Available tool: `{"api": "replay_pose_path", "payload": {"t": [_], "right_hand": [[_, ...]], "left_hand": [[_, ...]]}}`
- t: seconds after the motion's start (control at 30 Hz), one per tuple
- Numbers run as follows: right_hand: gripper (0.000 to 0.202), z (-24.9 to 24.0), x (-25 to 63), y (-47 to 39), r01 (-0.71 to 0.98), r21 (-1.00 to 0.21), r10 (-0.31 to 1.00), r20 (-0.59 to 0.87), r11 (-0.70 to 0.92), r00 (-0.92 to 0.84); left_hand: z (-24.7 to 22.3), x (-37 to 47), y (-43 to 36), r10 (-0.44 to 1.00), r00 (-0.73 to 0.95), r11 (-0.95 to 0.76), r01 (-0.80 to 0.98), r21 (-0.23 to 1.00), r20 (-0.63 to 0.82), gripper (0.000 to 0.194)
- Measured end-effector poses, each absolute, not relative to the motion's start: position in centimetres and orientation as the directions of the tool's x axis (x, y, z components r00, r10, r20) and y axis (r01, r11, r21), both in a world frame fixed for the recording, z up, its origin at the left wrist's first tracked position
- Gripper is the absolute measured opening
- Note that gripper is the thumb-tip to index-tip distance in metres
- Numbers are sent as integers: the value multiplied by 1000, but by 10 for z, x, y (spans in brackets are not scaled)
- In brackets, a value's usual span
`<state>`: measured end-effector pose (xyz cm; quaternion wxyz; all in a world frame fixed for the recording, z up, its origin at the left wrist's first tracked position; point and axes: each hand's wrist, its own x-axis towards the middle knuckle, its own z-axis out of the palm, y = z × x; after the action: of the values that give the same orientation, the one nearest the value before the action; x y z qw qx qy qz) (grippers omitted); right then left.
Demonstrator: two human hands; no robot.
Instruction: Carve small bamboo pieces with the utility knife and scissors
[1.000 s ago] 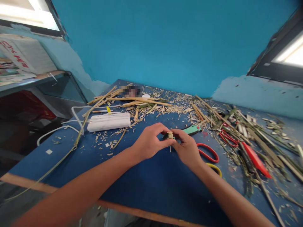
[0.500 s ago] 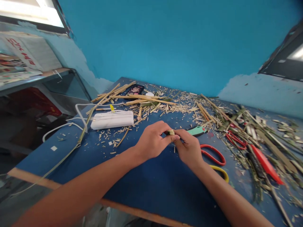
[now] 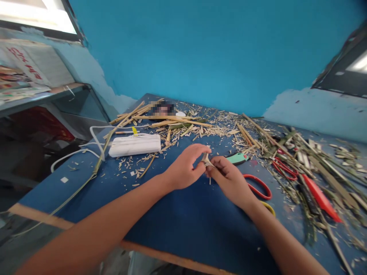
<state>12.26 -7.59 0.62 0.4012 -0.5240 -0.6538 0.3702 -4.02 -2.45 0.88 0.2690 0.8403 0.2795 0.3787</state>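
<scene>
My left hand [image 3: 185, 167] pinches a small pale plant-strip piece [image 3: 207, 159] between thumb and fingertips above the blue table. Closed on the lower right side of the same piece is my right hand [image 3: 231, 178], its thumb against it. The piece looks forked or folded, and fingers hide part of it. Just beyond the right hand lies a green-handled tool [image 3: 237, 158]. Beside the right wrist are a red scissor-like handle loop [image 3: 259, 186] and a yellow loop [image 3: 268, 207], partly covered by the forearm.
A white power strip [image 3: 134, 146] with cables lies left on the blue table [image 3: 177, 221]. Long pale sticks [image 3: 172, 120] and shavings spread behind. To the right are a red-handled tool [image 3: 321, 198], red-handled scissors [image 3: 283, 169] and heaped green strips. A blue wall [image 3: 200, 57] stands behind.
The small piece has turned between my fingers and shows a pale forked shape. My left fingers have opened slightly around it, and my right hand has shifted slightly down.
</scene>
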Motion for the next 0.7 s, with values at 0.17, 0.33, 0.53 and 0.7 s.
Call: {"api": "replay_pose_path", "payload": {"t": [0.17,0.33,0.53,0.7], "right_hand": [[20,7,123,-76,361,-925,982,62,123,-176],[28,6,126,-70,445,-848,956,223,287,-191],[27,3,125,-62,451,-780,901,364,433,-235],[29,6,120,-64,491,-753,899,386,437,-207]], "left_hand": [[2,-41,-17,608,675,-721,247,648,419,36],[9,-44,-18,680,656,-618,271,738,327,37],[13,-41,-21,738,597,-549,260,794,315,37],[9,-38,-26,796,517,-520,315,794,316,39]]}}
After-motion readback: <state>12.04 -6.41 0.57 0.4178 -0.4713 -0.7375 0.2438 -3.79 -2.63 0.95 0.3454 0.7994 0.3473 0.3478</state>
